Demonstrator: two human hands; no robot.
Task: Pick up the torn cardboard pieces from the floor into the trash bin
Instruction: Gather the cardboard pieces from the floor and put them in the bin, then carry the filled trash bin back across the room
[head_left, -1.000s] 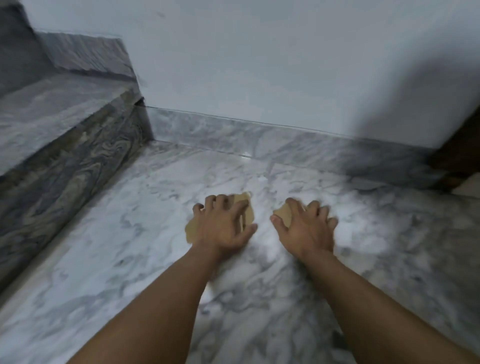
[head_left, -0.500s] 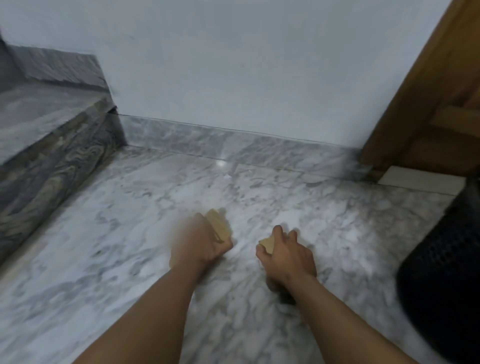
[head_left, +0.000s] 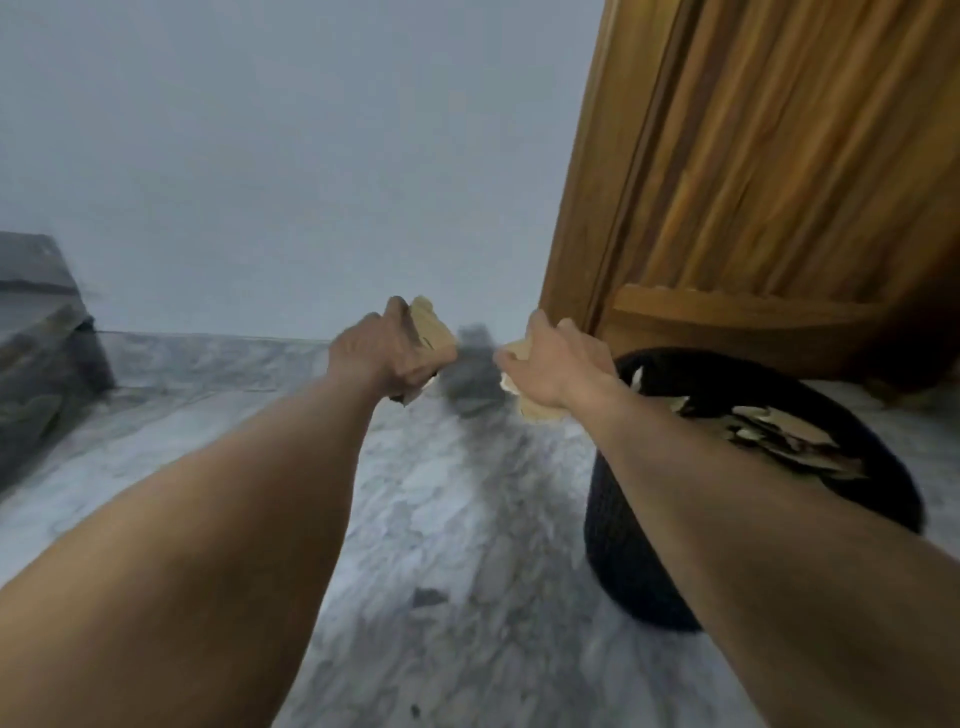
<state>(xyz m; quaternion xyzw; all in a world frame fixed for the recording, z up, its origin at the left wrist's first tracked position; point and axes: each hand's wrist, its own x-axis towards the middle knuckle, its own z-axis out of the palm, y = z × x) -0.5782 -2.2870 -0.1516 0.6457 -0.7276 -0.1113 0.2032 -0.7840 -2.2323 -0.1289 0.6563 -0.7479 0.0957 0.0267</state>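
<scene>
While the left grip (head_left: 382, 358) curls round one cardboard piece (head_left: 432, 332) and the right grip (head_left: 550, 364) holds another piece (head_left: 535, 410), both hang above the floor (head_left: 441, 519), beside the bin (head_left: 623, 561) rather than over it. Scraps (head_left: 779, 441) already lie inside. Letting go now would likely drop both on the floor, the left one especially, since it hangs well short of the rim.

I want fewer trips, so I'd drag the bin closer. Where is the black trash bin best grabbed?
Probably the right-hand rim of the trash bin, from above: the top is open and round, that rim is bare, and the cardboard scraps sit inside. The left hand and right hand each grip a cardboard piece, so empty one first.
</scene>
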